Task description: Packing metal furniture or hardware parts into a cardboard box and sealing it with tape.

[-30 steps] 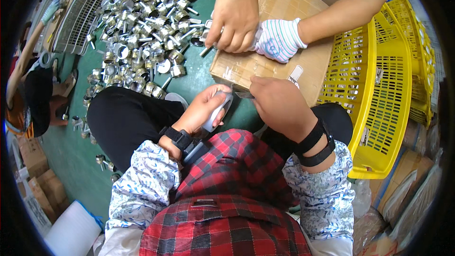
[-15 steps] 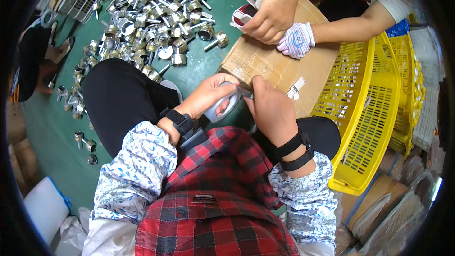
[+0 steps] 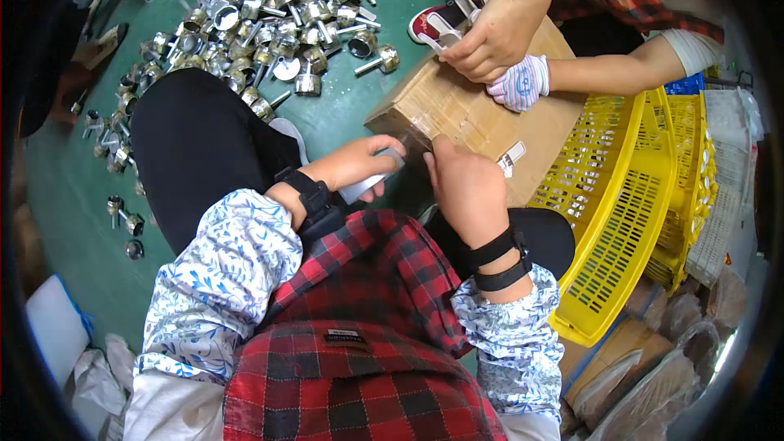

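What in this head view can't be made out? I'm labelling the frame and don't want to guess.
- Tape roll: mostly covered by the left hand; its core is hidden.
- Right hand: its fingertips lie against the cardboard box, so whether they pinch a tape end can't be told.
- Box contents: closed flaps hide them.
- Metal fittings: too small for detail; the pile is cut off by the top edge.
- Yellow basket: interior blurred near the rim.

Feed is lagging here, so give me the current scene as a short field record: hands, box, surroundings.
left hand: grips a roll of tape at the cardboard box
right hand: pressed on the box's near edge
co-worker's hands: on the box's far side, one in a striped glove
floor: pile of metal fittings on green
right of box: yellow crates
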The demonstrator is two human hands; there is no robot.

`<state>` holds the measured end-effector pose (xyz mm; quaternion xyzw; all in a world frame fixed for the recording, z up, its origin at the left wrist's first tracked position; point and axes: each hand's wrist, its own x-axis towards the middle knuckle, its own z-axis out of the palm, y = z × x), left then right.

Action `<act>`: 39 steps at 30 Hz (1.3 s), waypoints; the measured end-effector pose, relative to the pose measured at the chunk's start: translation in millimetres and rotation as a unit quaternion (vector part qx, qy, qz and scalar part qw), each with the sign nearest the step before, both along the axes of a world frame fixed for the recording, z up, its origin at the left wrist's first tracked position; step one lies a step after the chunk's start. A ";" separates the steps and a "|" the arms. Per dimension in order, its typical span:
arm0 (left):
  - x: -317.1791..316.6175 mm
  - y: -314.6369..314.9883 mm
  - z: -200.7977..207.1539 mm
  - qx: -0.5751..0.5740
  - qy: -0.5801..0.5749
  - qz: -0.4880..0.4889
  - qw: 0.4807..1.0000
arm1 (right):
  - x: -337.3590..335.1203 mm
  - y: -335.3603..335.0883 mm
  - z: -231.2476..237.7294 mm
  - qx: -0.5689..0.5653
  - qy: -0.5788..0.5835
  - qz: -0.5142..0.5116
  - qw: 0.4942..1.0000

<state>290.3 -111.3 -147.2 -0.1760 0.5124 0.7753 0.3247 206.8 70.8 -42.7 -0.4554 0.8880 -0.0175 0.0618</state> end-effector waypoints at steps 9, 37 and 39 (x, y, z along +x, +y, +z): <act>17.8 13.1 -26.3 -0.042 0.057 0.063 0.995 | 7.8 -4.8 -13.7 0.041 0.095 0.020 0.994; 18.7 -33.4 178.3 -0.095 0.164 0.096 0.977 | 5.6 13.5 34.8 -0.014 -0.043 0.105 0.993; 4.2 -37.4 177.5 -0.063 0.214 0.098 0.970 | 9.0 22.0 22.1 -0.009 -0.032 0.125 0.992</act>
